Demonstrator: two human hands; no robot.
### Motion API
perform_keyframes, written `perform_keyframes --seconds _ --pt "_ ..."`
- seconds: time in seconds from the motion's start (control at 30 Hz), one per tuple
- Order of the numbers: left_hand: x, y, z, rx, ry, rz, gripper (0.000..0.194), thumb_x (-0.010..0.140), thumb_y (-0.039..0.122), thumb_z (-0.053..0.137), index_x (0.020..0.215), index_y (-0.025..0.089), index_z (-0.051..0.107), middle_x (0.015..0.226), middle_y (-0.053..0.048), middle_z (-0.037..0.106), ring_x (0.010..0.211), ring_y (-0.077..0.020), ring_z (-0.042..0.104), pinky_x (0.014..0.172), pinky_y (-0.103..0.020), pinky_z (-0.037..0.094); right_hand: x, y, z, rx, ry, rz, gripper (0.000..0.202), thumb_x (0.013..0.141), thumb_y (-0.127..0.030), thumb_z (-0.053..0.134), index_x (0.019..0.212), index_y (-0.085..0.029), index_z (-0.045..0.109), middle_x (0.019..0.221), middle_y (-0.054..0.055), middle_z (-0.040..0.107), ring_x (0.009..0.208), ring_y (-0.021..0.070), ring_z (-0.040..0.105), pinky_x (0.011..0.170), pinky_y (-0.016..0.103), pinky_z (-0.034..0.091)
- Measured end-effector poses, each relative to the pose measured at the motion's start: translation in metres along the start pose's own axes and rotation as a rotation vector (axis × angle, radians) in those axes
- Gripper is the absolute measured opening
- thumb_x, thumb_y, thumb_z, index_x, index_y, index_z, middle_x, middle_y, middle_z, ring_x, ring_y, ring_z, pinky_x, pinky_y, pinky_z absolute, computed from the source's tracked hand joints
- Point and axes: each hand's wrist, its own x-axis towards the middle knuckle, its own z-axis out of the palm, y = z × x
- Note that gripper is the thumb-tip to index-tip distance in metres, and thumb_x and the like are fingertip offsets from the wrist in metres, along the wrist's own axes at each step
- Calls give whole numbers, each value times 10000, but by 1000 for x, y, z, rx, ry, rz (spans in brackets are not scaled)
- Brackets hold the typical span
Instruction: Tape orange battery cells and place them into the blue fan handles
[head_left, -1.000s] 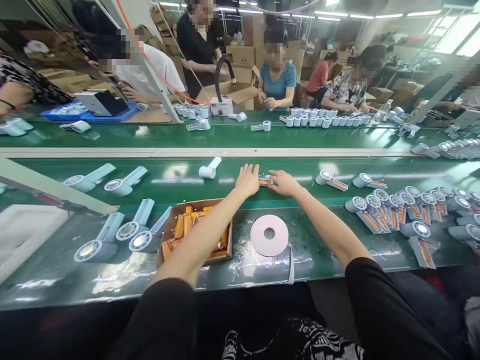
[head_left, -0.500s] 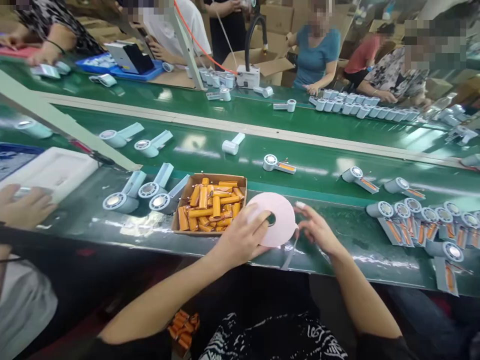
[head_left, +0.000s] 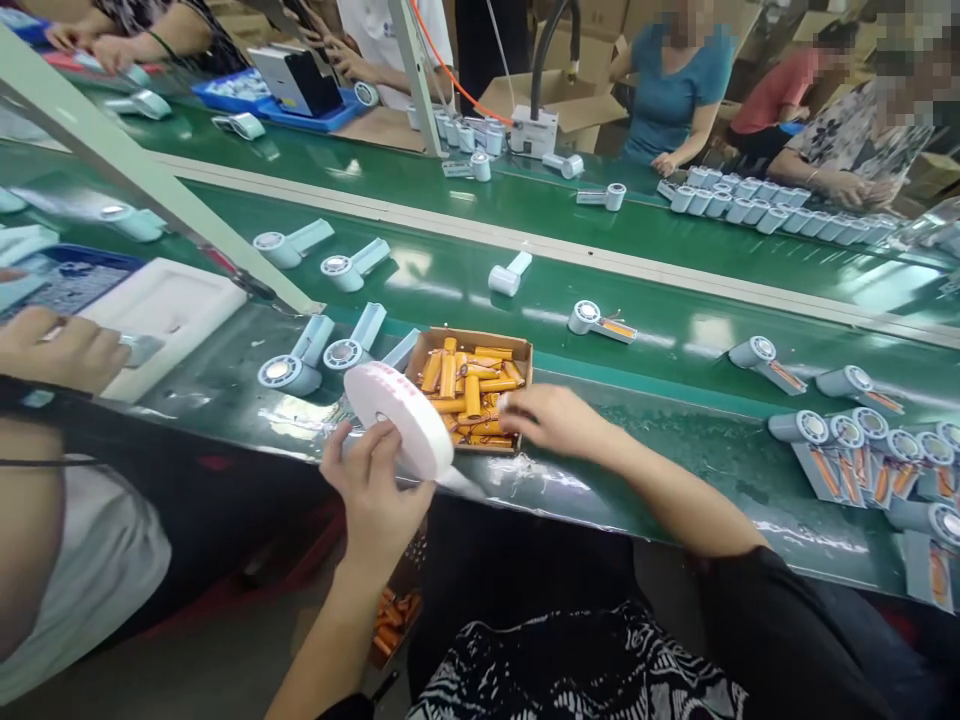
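A large white tape roll [head_left: 401, 420] is gripped in my left hand [head_left: 379, 480], tilted on edge, with a loose tape end hanging from its lower right side. The cardboard box [head_left: 526, 370] beside it holds several orange cylinders with wires [head_left: 472, 395]. Over the right side of that box is my right hand [head_left: 551, 418]. Its fingers are bent together at the cylinders, and what they hold, if anything, is too small to make out. Light blue fan housings [head_left: 289, 372] lie left of the box, one partly behind the roll.
Fan units with orange cylinders [head_left: 840, 450] are grouped at the right. A slanted metal post [head_left: 165, 190] and a white foam tray [head_left: 184, 310] stand left, beside a co-worker's hand [head_left: 64, 350]. Other people work beyond the green belt [head_left: 450, 270].
My left hand has moved left with the roll and tilted it. My right hand has left the tape end and reached left to the box. The view has shifted.
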Motion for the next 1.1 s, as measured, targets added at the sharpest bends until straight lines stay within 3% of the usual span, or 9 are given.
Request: perform_keyframes --seconds 0.1,0.23,0.33,0.47,0.53,0.6,0.7,0.83,1.1 --pt "-1 17 3 63 -7 98 616 836 150 807 1392 194 544 1296 -178 619 1494 -462 416 1241 -666 372 53 7 -5 -310 -21 130 270 1065 -244 656 1256 -69 730 1241 231 780 1200 341 719 1011 421 526" --pt "0 30 3 41 -58 135 523 897 131 732 1378 179 531 1301 -180 634 1486 -441 431 1240 -644 390 78 17 -8 -389 -143 111 234 992 -203 748 1212 -125 770 1198 169 813 1166 325 754 1012 405 534" --pt "-2 33 1 36 -69 131 502 904 116 712 1370 179 536 1306 -180 643 1492 -446 427 1230 -650 398 55 35 -25 -134 12 162 283 967 -173 744 1249 -166 773 1178 123 824 1112 295 767 957 374 558" --pt "-3 38 0 13 -76 167 470 932 150 731 1367 175 554 1287 -184 665 1474 -437 459 1227 -650 401 -5 57 -44 589 381 144 414 1055 -376 639 1423 -190 688 1091 60 828 980 211 766 918 359 601" --pt "0 43 4 -2 -89 197 454 936 154 754 1352 171 573 1262 -184 684 1478 -432 457 1233 -640 400 -33 56 -41 863 438 90 514 989 -493 739 1407 -198 697 1124 62 822 1002 204 767 933 360 622" --pt "4 50 10 -13 -103 231 443 937 146 770 1343 163 595 1256 -186 700 1490 -425 445 1241 -625 402 -53 48 -31 999 457 96 640 837 -498 908 1374 -208 713 1134 62 820 1006 206 773 947 361 638" --pt "10 59 18 -18 -125 291 437 938 128 776 1348 151 629 1265 -184 718 1467 -399 475 1252 -599 405 -73 32 -12 1069 491 154 645 751 -419 982 1310 -213 735 1104 64 828 981 203 786 936 354 654" --pt "12 66 25 24 -167 357 495 925 97 768 1405 135 651 1273 -175 737 1427 -388 518 1251 -587 417 -96 21 -4 1078 450 154 506 910 -433 847 1347 -208 729 1168 98 832 1059 223 800 963 385 661" --pt "5 72 25 71 -218 402 579 895 14 744 1456 118 646 1286 -161 750 1573 -411 302 1211 -518 497 -119 14 1 554 460 152 477 1079 -324 546 1542 -245 629 1268 71 808 1006 206 793 950 361 645"
